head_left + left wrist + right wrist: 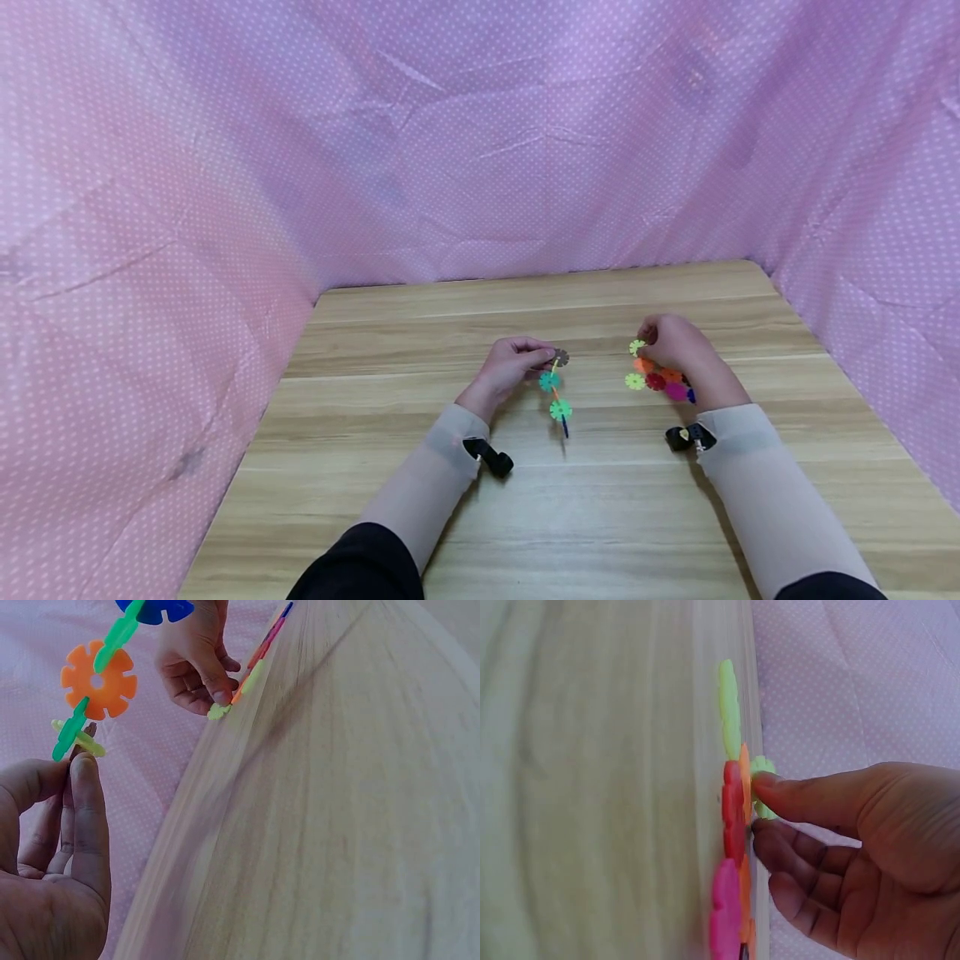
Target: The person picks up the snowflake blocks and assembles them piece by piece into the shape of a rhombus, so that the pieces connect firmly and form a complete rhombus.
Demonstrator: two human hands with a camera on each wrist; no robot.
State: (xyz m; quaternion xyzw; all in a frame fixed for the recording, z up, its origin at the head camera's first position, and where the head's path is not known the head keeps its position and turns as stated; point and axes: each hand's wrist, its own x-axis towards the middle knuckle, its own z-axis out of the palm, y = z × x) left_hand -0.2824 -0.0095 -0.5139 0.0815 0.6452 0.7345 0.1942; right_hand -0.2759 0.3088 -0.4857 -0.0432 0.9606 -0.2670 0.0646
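My left hand [516, 367] pinches a brown snowflake disc [562, 358] between thumb and fingertips. Joined to it is a chain of notched plastic discs: yellow, teal [550, 381], orange [112, 684], green [560, 409] and blue [160, 609]. The chain hangs over the table in the head view. Farther right, my right hand [678, 346] has a yellow-green disc [764, 766] pinched between thumb and index finger, tilted up on edge. Just below that hand lie loose discs: another yellow-green one [634, 382], a red one [656, 382], orange ones [642, 365], a magenta one [677, 392] and a dark blue one [692, 396].
The wood-grain table [585, 500] reaches back to a pink dotted cloth [480, 150] that hangs behind and along both sides. A black wrist camera [497, 461] is strapped to the left wrist, and another [680, 438] to the right.
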